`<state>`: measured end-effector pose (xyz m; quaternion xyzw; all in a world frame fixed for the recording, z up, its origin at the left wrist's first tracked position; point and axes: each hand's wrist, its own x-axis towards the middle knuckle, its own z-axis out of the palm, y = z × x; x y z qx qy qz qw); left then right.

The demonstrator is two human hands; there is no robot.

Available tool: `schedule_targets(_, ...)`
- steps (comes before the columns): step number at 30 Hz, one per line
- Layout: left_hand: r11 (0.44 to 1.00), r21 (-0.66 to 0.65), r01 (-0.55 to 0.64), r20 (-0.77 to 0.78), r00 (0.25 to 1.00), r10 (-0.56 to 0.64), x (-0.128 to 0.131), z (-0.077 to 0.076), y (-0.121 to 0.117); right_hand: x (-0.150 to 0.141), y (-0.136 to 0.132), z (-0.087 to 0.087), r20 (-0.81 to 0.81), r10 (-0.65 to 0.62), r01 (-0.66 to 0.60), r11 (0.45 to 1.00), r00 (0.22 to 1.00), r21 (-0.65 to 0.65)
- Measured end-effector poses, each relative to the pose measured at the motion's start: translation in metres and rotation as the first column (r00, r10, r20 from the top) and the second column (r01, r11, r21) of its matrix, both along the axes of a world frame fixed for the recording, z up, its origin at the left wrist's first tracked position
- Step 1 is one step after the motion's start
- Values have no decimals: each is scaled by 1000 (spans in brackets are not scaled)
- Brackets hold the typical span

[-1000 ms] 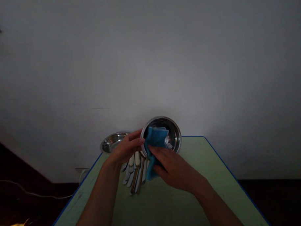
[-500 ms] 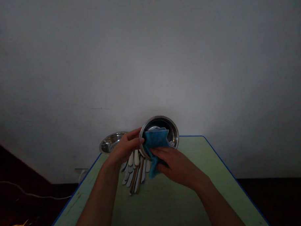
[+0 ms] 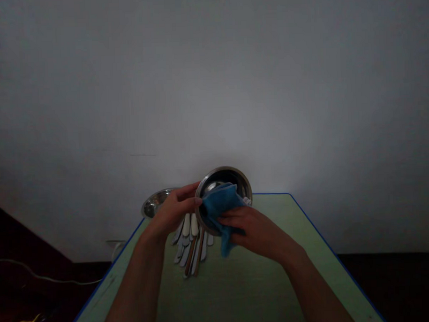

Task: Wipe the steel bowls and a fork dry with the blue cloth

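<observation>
A shiny metal bowl (image 3: 244,183) is tipped on its side above the table, its mouth facing me. My left hand (image 3: 176,207) grips its left rim, thumb at the front and fingers behind. Against the inside of the bowl lies a blue cloth (image 3: 221,198), pressed there by my right hand (image 3: 250,228), whose fingers are closed on it. One end of the cloth hangs below the rim, and a small white tag shows at its right edge. Beneath the bowl a pile of cutlery (image 3: 191,251) rests on the table, some handles cream, others brown; its far end is hidden.
A second metal bowl (image 3: 152,205) stands at the table's far left corner, partly behind my left hand. The pale green table (image 3: 275,281) has a blue edge and meets a grey wall (image 3: 212,86). A white cord (image 3: 46,277) runs along the floor at left.
The bowl has shifted slightly left and turned a little. My right hand and the cloth have slid slightly down along its inside, and the cloth has folded at a different angle.
</observation>
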<state>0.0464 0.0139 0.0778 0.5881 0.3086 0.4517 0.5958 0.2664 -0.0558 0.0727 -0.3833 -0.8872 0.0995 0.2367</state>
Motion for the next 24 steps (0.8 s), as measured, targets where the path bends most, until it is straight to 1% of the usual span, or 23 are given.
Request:
schedule_targets(4,1000,8,-2,-28,1000,2,-4,-1,2,4,5,-1,6,35,-35,999,999,17)
schedule_targets(9,999,31,20,-101,995,-17,-7,3,2,6,6,0,40,61,-61,998,997,9)
schedule_targets(13,998,50,37,-131,991,-30,-7,5,2,7,6,1,55,67,-67,998,996,-1)
schedule_targets(18,998,59,13,-151,988,-4,-7,7,2,8,4,4,88,69,-67,997,994,-29)
schedule_targets(24,998,62,17,-174,985,-6,-8,8,3,9,4,5,117,46,-45,999,992,-11)
